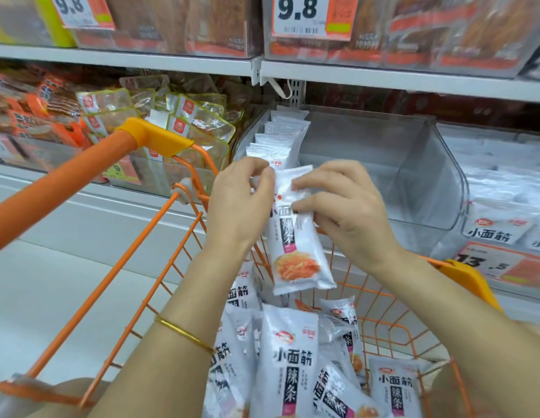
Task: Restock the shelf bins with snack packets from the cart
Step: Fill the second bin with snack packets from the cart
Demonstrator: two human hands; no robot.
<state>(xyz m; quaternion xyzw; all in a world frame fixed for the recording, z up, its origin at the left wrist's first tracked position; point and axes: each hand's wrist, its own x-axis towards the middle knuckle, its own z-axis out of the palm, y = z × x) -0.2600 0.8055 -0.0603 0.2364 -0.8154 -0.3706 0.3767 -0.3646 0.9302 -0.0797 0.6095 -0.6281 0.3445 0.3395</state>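
Both my hands hold one white snack packet (pixel 298 251) upright above the orange cart (pixel 148 282). My left hand (pixel 241 203) pinches its top left edge, and my right hand (pixel 344 206) grips its upper right side. Behind the hands stands a clear shelf bin (pixel 413 176), with a short row of white packets (pixel 280 137) upright along its left wall. Several more white packets (pixel 289 363) lie piled in the cart below my forearms.
To the left, another bin holds clear and orange packets (pixel 184 122). At the right, a bin of white packets (pixel 504 212) carries an orange price tag (pixel 501 263). The upper shelf (pixel 383 76) holds bins with 9.8 price tags. The cart handle (pixel 66 182) slants across the left.
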